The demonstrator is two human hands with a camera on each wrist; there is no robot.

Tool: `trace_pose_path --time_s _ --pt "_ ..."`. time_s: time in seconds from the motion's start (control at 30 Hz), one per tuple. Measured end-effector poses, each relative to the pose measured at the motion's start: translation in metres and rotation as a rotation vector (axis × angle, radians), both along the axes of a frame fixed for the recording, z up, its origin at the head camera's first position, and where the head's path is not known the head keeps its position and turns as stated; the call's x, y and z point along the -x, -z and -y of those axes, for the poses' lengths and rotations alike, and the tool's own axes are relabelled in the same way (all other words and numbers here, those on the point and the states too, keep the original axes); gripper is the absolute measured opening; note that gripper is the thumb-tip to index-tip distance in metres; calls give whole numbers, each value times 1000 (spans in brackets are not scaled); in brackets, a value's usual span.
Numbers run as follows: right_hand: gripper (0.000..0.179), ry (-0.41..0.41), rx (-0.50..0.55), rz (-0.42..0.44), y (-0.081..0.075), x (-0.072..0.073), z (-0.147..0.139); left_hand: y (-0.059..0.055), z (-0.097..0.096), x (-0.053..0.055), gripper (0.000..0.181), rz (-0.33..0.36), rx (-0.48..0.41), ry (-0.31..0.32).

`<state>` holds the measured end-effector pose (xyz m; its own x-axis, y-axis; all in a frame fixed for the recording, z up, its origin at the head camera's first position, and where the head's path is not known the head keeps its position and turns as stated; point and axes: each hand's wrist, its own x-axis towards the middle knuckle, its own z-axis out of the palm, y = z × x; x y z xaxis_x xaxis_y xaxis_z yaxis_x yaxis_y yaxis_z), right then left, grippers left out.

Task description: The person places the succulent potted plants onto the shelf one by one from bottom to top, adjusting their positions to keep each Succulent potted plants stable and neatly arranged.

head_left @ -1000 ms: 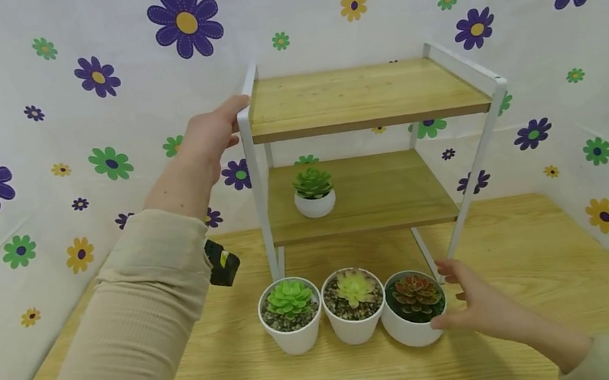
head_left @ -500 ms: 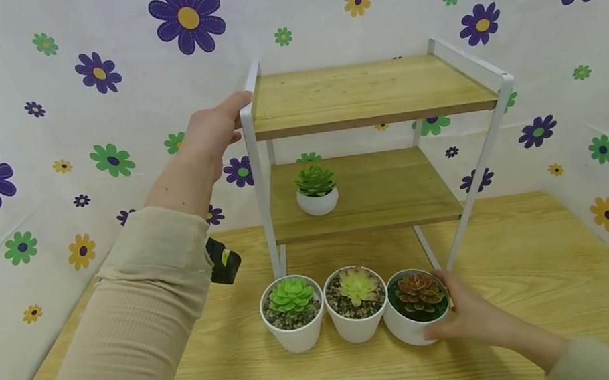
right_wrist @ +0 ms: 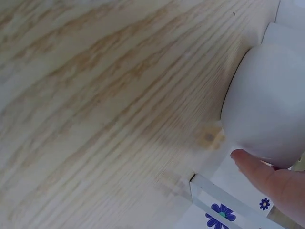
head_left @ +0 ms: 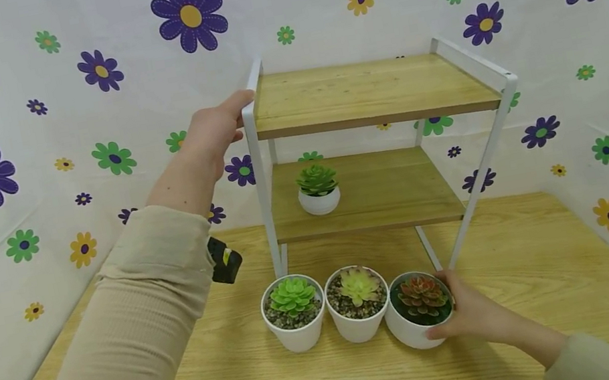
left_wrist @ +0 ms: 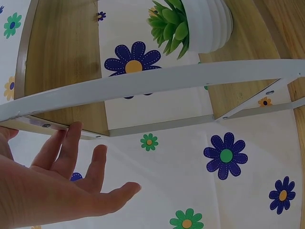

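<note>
My left hand (head_left: 217,127) holds the upper left side rail of a two-tier wood and white-metal shelf (head_left: 372,89). In the left wrist view, the index and middle fingertips touch the rail by the board, while the last two fingers (left_wrist: 119,195) stay off it. On the table, my right hand (head_left: 469,310) grips a white potted succulent (head_left: 421,295) with reddish leaves, thumb in front and fingers around its right side. The right wrist view shows a finger against the smooth white pot (right_wrist: 267,105); the other fingers are mostly hidden.
Left of the gripped pot stand a yellow-green succulent (head_left: 355,286) and a bright green succulent (head_left: 293,297), both in white pots. A smaller green succulent (head_left: 318,187) sits on the lower board's left part. Flower-patterned cloth (head_left: 132,44) hangs behind the wooden table (head_left: 240,378).
My right hand has moved left from beside the reddish succulent's pot and closed around it. The pot has shifted very slightly. My left hand stays on the shelf rail.
</note>
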<state>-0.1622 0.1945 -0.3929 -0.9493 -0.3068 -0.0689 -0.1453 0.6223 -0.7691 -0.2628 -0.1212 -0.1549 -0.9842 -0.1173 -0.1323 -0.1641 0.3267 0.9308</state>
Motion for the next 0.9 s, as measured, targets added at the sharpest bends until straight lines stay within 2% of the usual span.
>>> trace_pose_path --time_s 0.3,0.6,0.9 --pt "89 -19 26 11 2 -4 -10 1 -1 1 60 13 6 -4" --pt "87 -42 97 62 1 -7 -23 1 -1 1 60 22 6 -18" --pt "85 16 117 128 -8 -10 -30 -1 -2 -1 61 16 12 -15"
